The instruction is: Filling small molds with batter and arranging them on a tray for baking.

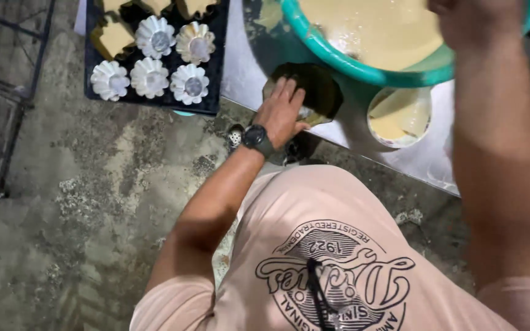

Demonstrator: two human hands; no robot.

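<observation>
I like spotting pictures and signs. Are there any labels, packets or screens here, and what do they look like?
Printed emblem: on the person's pale pink shirt, bottom middle; round, dark lines with curly lettering.
Wristwatch: on the left wrist; dark and round, its face too small to make out.
No packets or signs show.

- One camera only, worn on the person's head; there is no second view to share any ground with it.
- It looks almost straight down the person's own front, so the pink shirt (314,257) fills the lower middle of the frame.
- The top of the frame faces forward, away from the body, to the white table (400,150) edge and the black tray (213,67) at upper left.
- It sits close: both forearms run up from the bottom, the left hand (282,113) near the centre, the right hand (476,21) cut by the top edge.
- The rough concrete floor (93,196) takes up the left side, lying further below.
</observation>
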